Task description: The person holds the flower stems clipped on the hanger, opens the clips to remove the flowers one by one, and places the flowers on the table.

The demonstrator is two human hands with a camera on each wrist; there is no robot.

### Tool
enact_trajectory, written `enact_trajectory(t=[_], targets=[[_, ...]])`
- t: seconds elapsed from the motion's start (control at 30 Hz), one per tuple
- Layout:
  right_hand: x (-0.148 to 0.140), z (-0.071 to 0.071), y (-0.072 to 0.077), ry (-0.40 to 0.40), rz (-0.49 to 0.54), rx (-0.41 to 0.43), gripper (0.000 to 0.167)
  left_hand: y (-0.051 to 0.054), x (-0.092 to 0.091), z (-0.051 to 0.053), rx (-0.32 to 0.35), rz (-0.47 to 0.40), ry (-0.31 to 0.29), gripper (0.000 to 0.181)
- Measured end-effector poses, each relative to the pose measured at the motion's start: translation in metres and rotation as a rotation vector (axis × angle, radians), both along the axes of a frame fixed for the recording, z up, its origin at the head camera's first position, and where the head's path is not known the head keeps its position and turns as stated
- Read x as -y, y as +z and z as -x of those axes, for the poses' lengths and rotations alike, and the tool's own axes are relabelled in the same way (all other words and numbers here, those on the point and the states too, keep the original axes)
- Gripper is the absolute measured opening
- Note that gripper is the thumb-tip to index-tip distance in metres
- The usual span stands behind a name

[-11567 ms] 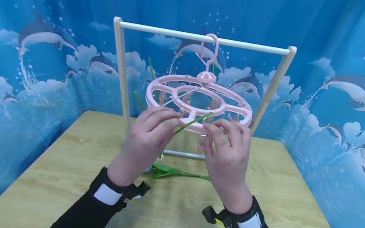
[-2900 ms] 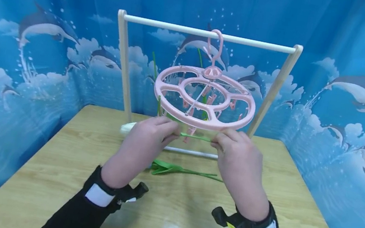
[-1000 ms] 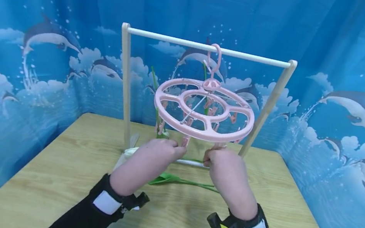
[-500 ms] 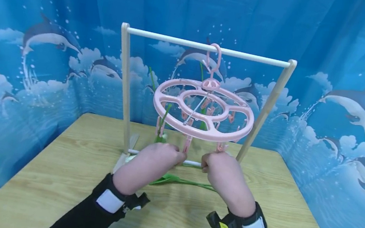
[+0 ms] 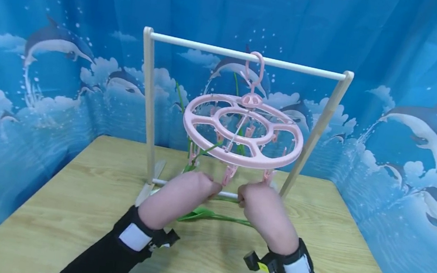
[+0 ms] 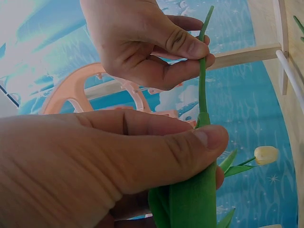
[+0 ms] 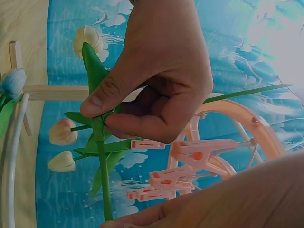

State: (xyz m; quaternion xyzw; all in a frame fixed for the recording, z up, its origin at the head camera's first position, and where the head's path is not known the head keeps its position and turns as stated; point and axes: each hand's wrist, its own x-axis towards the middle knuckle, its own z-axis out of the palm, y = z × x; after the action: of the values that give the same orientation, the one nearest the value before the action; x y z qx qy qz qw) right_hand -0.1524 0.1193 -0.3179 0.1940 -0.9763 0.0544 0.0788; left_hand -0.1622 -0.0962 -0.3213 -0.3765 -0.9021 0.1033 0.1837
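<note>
In the left wrist view, my left hand point(image 6: 156, 152) pinches a tulip at its green leaf base point(image 6: 194, 199), and my right hand point(image 6: 152, 47) pinches the bare stem point(image 6: 203, 90) near its tip. The right wrist view shows this stem point(image 7: 104, 180) running between both hands; its flower is not plainly visible. Both hands, left point(image 5: 182, 197) and right point(image 5: 266, 211), are low in front of a round pink hanger point(image 5: 257, 161) with clothespins point(image 7: 197, 152). Several tulips hang behind, such as a white one point(image 6: 266, 155) and a pinkish one point(image 7: 63, 132).
The hanger hooks over the top bar point(image 5: 214, 49) of a wooden rack standing on the table point(image 5: 66, 208). A tulip with green leaves point(image 5: 199, 214) lies in front of the rack's lower bar point(image 5: 229, 195). Its blue flower point(image 7: 13, 81) appears in the right wrist view.
Both hands have dropped from the hanger's front rim to below it, keeping hold of a stem. Lately the right hand has shifted slightly left, and the hanger and hanging stems have swung a little.
</note>
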Motion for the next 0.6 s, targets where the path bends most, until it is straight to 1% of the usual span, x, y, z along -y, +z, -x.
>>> enact_trajectory(t=[0.03, 0.07, 0.13, 0.2, 0.3, 0.4, 0.47, 0.53, 0.6], targets=[[0.0, 0.0, -0.002, 0.011, -0.001, -0.015, 0.01, -0.001, 0.0, 0.0, 0.009, -0.007, 0.001, 0.027], [0.0, 0.001, -0.003, 0.019, 0.001, -0.026, 0.011, -0.002, 0.0, 0.001, 0.033, -0.022, 0.003, 0.022], [0.0, 0.001, -0.005, 0.028, 0.016, -0.032, 0.013, -0.004, 0.0, 0.003, 0.11, -0.07, 0.002, 0.009], [0.0, 0.002, -0.008, 0.033, 0.031, -0.031, 0.014, -0.007, 0.0, 0.006, 0.18, -0.1, 0.006, 0.007], [0.0, 0.004, -0.012, 0.034, 0.04, -0.014, 0.014, -0.012, 0.0, 0.01, 0.247, -0.137, 0.007, 0.011], [0.0, 0.008, -0.018, 0.044, 0.041, -0.011, 0.013, -0.018, 0.0, 0.013, 0.265, -0.16, 0.005, 0.02], [-0.001, 0.011, -0.023, 0.043, 0.064, 0.003, 0.014, -0.019, 0.0, 0.015, 0.289, -0.17, 0.009, 0.026], [-0.001, 0.015, -0.027, 0.041, 0.078, 0.025, 0.015, -0.018, -0.002, 0.018, 0.381, -0.189, 0.039, 0.029], [-0.001, 0.017, -0.03, 0.041, 0.086, 0.044, 0.016, -0.018, -0.004, 0.021, 0.456, -0.19, 0.068, 0.03]])
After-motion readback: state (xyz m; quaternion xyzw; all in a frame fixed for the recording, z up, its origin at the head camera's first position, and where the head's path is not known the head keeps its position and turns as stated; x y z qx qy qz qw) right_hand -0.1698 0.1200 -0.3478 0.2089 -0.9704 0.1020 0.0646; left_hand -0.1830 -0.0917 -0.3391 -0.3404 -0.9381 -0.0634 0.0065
